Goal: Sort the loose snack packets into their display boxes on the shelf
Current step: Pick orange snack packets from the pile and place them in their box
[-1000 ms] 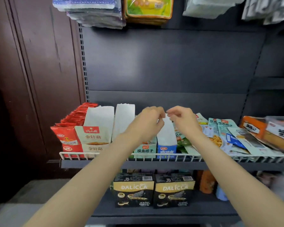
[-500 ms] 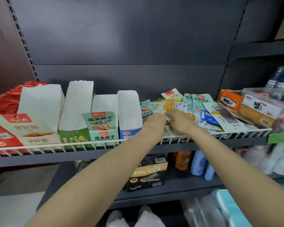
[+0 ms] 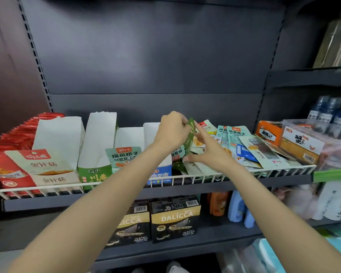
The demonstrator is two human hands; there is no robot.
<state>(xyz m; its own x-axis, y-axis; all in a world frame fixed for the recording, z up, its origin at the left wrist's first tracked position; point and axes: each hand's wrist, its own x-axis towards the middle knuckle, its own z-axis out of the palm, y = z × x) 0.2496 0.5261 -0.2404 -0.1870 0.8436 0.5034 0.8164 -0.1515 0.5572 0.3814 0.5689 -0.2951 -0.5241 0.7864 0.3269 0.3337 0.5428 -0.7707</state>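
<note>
Pinching the top edge of a thin green foil snack packet [image 3: 190, 134] between closed fingers, the left hand [image 3: 172, 131] lifts it above the loose pile while the right hand [image 3: 207, 152], fingers spread flat, steadies its lower end; it looks light, floppy and slick, best held by its sealed edge.

"DALICCA" stands in pale capitals on the gold band of the black box [image 3: 175, 218] on the lower shelf, at six o'clock, with a small "water" low on its front and a barcode on its top flap. On the black box to its left [image 3: 131, 223], half hidden by an arm, only "ICCA" shows. At nine o'clock, the cream display box [image 3: 47, 170] carries 金针菇 twice, on its packet and on its front lip. The pale green packet [image 3: 123, 156] reads 摸鱼搭子, and the same four characters top the loose green packets [image 3: 235, 134] at two o'clock. Other print is too blurred to read.
</note>
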